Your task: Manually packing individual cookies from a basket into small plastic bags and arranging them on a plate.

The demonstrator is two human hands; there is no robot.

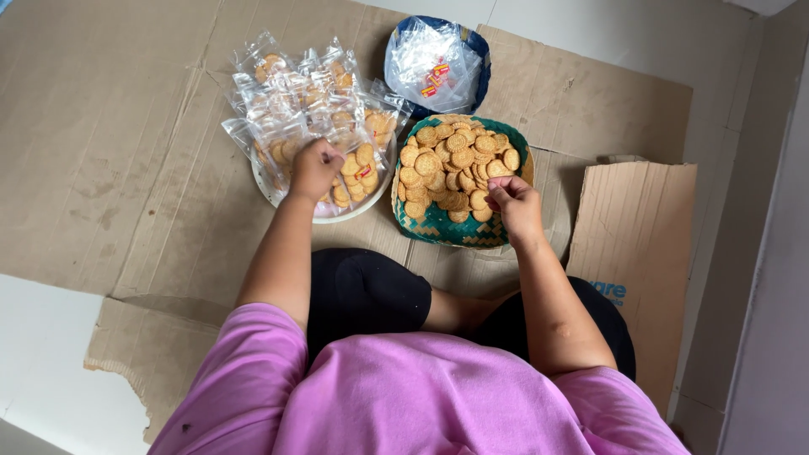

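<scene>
on flattened brown cardboard (pixel 126 152), left hand (pixel 313 168) clamps light, slippery clear biscuit packets (pixel 286 101); right hand (pixel 514 206) pinches fragile round golden biscuits (pixel 447 164) by their edges.

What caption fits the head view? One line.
Left hand on bagged biscuits, right hand over a woven tray of loose biscuits.
</scene>
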